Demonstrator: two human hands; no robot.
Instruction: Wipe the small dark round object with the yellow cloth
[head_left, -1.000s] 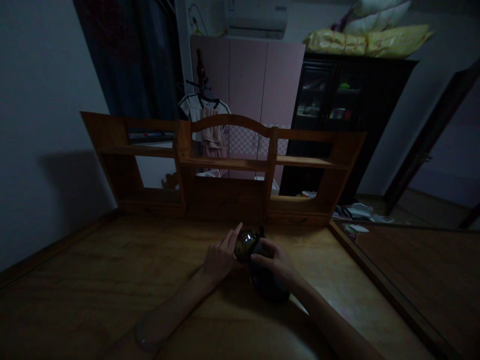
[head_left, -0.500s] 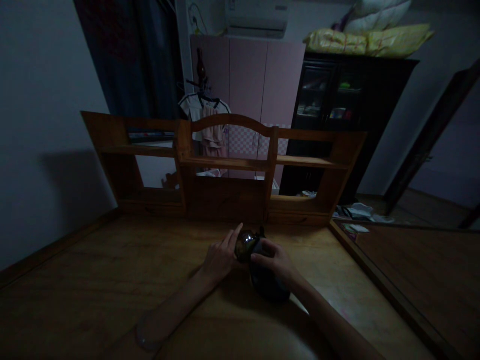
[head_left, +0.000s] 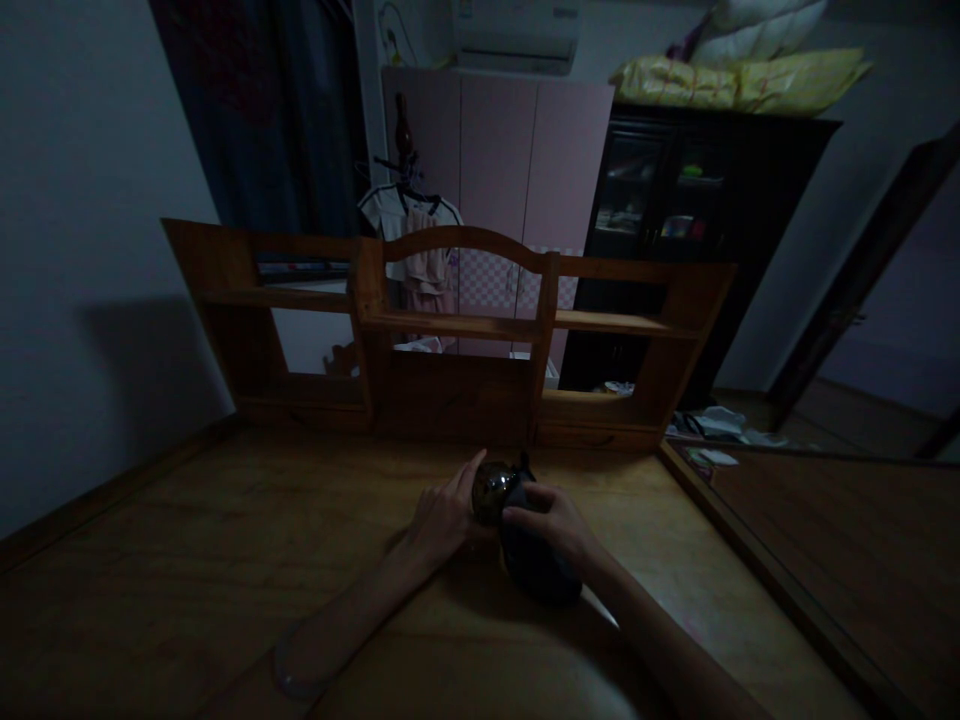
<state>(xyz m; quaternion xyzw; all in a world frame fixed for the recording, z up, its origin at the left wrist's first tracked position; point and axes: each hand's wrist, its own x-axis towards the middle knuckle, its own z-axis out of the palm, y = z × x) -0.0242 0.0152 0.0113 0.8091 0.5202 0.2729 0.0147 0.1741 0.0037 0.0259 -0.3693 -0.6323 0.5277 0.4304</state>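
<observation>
A shiny, dark brown, rounded glassy object (head_left: 489, 490) is over the middle of the wooden desk, a bright glint on its surface. My left hand (head_left: 444, 515) is closed against its left side, fingers pointing up along it. My right hand (head_left: 551, 520) pinches a black, soft-looking piece, seemingly a cloth (head_left: 538, 572), between thumb and fingers. The black piece touches the right side of the shiny object and hangs down toward the desktop. In the dim light I cannot make out the shiny object's exact kind, and its underside is hidden.
Across the back of the desk (head_left: 315, 560) runs a wooden shelf unit (head_left: 450, 325) with several compartments. A wall (head_left: 97, 300) borders the left side. To the right, past a raised edge (head_left: 750, 560), lies a lower brown surface (head_left: 862, 520) with small items near its corner.
Both hands stay nearly in place with the object and the black piece. The shiny object appears slightly turned, its glint shifted a little. The view has tilted very slightly.
</observation>
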